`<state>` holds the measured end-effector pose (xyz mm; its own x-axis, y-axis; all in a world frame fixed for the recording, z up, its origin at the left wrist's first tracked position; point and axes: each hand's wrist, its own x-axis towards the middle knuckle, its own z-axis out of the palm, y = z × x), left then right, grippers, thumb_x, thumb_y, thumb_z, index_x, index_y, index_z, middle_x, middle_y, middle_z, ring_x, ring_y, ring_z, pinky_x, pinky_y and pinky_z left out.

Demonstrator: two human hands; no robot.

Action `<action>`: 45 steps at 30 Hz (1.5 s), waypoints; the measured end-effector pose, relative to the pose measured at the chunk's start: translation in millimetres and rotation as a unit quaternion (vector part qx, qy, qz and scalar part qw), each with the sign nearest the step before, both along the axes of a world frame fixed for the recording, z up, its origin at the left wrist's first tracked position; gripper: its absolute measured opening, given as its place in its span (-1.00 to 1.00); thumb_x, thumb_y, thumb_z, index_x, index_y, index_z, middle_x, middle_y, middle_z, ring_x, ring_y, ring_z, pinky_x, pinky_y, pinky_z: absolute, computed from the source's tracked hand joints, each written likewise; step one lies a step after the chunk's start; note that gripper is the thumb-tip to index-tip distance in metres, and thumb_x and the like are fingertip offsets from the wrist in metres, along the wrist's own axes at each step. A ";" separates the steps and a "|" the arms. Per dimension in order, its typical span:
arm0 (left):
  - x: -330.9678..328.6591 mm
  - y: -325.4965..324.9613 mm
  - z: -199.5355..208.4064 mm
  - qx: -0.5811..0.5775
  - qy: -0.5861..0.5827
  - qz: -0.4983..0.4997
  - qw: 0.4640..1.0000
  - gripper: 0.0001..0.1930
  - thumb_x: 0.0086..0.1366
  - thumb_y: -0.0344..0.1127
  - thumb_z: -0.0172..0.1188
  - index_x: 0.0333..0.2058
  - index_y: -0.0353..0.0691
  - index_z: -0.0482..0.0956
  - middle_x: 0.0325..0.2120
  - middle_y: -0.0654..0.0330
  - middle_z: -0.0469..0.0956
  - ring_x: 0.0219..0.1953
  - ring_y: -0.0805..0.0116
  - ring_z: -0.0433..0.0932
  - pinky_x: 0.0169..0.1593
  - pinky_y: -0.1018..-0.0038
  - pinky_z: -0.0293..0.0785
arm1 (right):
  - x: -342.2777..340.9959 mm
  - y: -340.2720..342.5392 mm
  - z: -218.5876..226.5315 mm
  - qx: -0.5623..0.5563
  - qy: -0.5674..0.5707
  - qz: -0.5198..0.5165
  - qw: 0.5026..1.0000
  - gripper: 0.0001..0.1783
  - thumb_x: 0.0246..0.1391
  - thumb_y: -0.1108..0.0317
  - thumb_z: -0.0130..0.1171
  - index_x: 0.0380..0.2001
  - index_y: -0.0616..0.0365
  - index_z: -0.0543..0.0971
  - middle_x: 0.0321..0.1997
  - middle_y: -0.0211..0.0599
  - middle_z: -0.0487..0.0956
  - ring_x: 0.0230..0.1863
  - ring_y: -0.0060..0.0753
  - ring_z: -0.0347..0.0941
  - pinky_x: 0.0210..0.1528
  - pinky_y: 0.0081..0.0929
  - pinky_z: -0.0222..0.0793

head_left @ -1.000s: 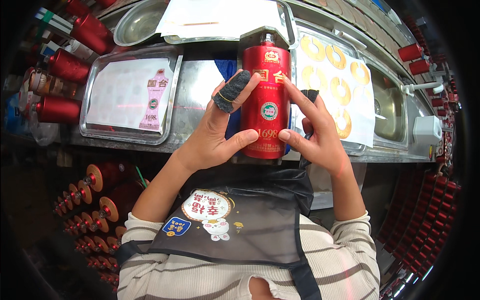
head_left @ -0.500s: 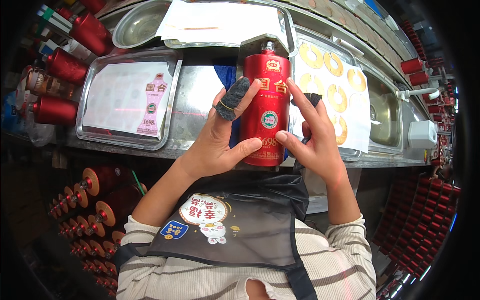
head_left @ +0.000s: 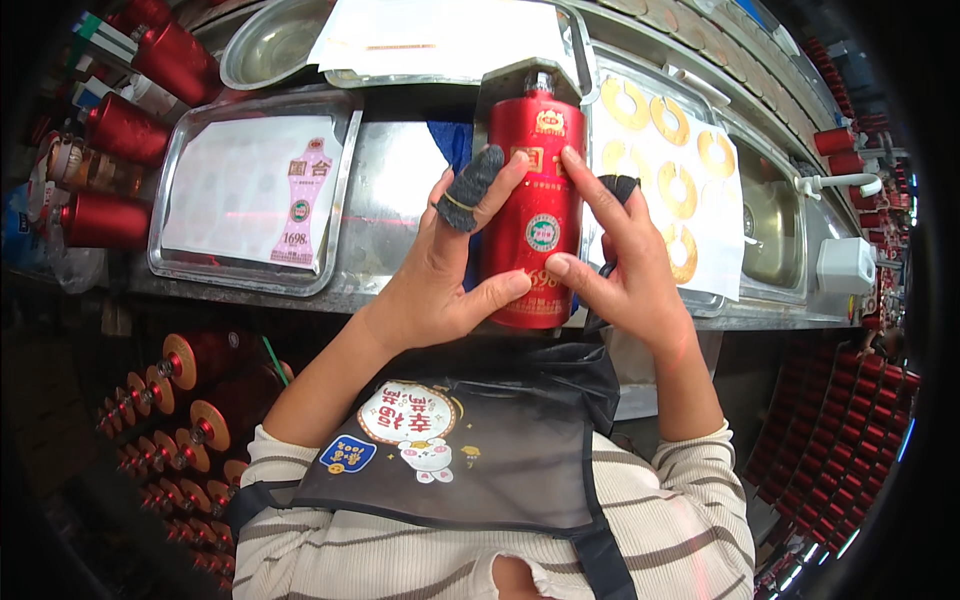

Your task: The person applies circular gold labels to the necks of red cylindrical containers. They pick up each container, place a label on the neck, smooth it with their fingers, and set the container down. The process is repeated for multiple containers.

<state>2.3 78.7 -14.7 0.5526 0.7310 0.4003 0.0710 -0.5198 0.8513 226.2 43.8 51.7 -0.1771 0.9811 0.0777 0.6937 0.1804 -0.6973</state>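
My left hand (head_left: 420, 290) and right hand (head_left: 645, 280), fingers spread, touch the red bottle (head_left: 520, 205). Uneven thumb pressure could skew its round emblem (head_left: 543, 233).

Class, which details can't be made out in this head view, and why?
Head view:
Back of the red bottle: hidden by its own front.
Part of its gold lettering: covered by the right hand.
Top of the upper white paper: cut off by the picture's edge.
Lower-right red bottles: too small to count.
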 end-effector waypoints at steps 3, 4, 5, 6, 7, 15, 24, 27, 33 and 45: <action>-1.4 5.4 -1.1 0.009 -0.022 -0.003 1.000 -0.15 0.29 -0.13 0.25 0.41 -0.12 -0.05 0.43 0.11 0.08 0.44 -0.01 0.04 0.42 -0.01 -0.21 | 3.1 1.2 -4.1 -0.014 0.014 -0.007 1.000 -0.11 -0.02 0.07 0.38 0.40 -0.19 0.30 -0.21 -0.39 0.31 -0.44 -0.62 0.08 -0.42 -0.67 0.13; -0.9 5.2 -3.7 0.011 -0.035 -0.002 0.999 -0.15 0.29 -0.14 0.25 0.41 -0.12 -0.05 0.43 0.11 0.09 0.42 -0.01 0.06 0.42 0.01 -0.20 | 2.2 1.1 -6.7 -0.007 0.036 -0.007 0.999 -0.15 0.02 0.07 0.34 0.40 -0.19 0.31 -0.21 -0.40 0.31 -0.44 -0.64 0.06 -0.42 -0.69 0.12; -0.1 6.4 -4.6 0.015 -0.049 -0.002 0.999 -0.16 0.29 -0.15 0.25 0.41 -0.12 -0.04 0.43 0.11 0.10 0.41 -0.02 0.09 0.42 0.03 -0.18 | 2.6 2.2 -6.3 -0.008 0.024 -0.004 1.000 -0.16 0.03 0.06 0.34 0.40 -0.19 0.31 -0.21 -0.40 0.31 -0.44 -0.64 0.06 -0.42 -0.69 0.12; -6.3 8.9 3.6 0.026 0.025 -0.034 0.999 -0.08 0.32 -0.21 0.24 0.44 -0.09 -0.23 0.44 0.02 0.02 0.52 0.08 -0.21 0.48 0.10 -0.27 | 3.2 2.9 -4.9 -0.009 0.012 -0.001 1.000 -0.17 0.03 0.06 0.34 0.39 -0.20 0.32 -0.21 -0.40 0.31 -0.44 -0.65 0.05 -0.43 -0.69 0.12; -6.0 7.2 2.8 0.023 0.026 -0.032 0.999 -0.08 0.32 -0.21 0.24 0.44 -0.09 -0.23 0.44 0.02 0.02 0.52 0.08 -0.21 0.48 0.10 -0.27 | 3.4 3.0 -4.3 -0.009 0.001 0.002 1.000 -0.17 0.04 0.05 0.33 0.39 -0.20 0.32 -0.21 -0.40 0.30 -0.44 -0.65 0.05 -0.43 -0.69 0.12; -5.7 7.2 1.8 0.013 0.028 -0.033 0.999 -0.07 0.29 -0.22 0.27 0.44 -0.10 -0.20 0.45 0.05 0.02 0.52 0.11 -0.21 0.49 0.12 -0.29 | 4.6 3.6 -5.6 -0.039 0.019 -0.001 0.999 -0.12 0.01 -0.03 0.35 0.40 -0.19 0.29 -0.27 -0.43 0.26 -0.46 -0.68 0.04 -0.47 -0.71 0.10; -1.4 4.5 -4.2 0.028 0.006 0.004 1.000 -0.09 0.24 -0.04 0.29 0.42 -0.04 -0.06 0.43 0.18 0.09 0.43 -0.01 0.05 0.44 -0.04 -0.26 | 12.1 8.0 -7.3 -0.036 0.005 0.046 0.998 0.00 -0.08 -0.12 0.41 0.42 -0.14 0.26 -0.31 -0.46 0.23 -0.49 -0.68 0.02 -0.49 -0.68 0.07; -2.6 6.6 -3.2 0.026 0.005 -0.004 1.000 -0.07 0.22 -0.03 0.31 0.43 -0.04 -0.06 0.43 0.18 0.10 0.43 -0.02 0.03 0.44 -0.03 -0.24 | 10.4 7.6 -4.0 -0.036 0.006 0.044 0.998 0.01 -0.09 -0.11 0.42 0.42 -0.14 0.25 -0.33 -0.46 0.24 -0.49 -0.67 0.03 -0.48 -0.67 0.08; -5.9 5.1 5.0 -0.030 0.030 -0.013 0.999 -0.07 0.21 -0.01 0.30 0.43 -0.06 -0.03 0.42 0.15 0.09 0.45 -0.05 -0.03 0.44 -0.02 -0.24 | 6.3 15.3 2.3 -0.027 -0.017 0.017 0.999 0.03 -0.12 -0.08 0.44 0.43 -0.20 0.24 -0.32 -0.43 0.26 -0.49 -0.64 0.06 -0.45 -0.64 0.12; -9.8 5.0 11.3 -0.024 0.076 -0.004 0.997 0.00 0.18 0.03 0.33 0.44 -0.05 -0.08 0.44 0.14 0.02 0.47 -0.02 -0.07 0.44 -0.06 -0.24 | 0.0 19.9 7.7 -0.079 0.004 -0.006 0.997 0.12 -0.17 0.10 0.43 0.47 -0.15 0.12 -0.15 -0.26 0.40 -0.36 -0.55 0.23 -0.34 -0.56 0.25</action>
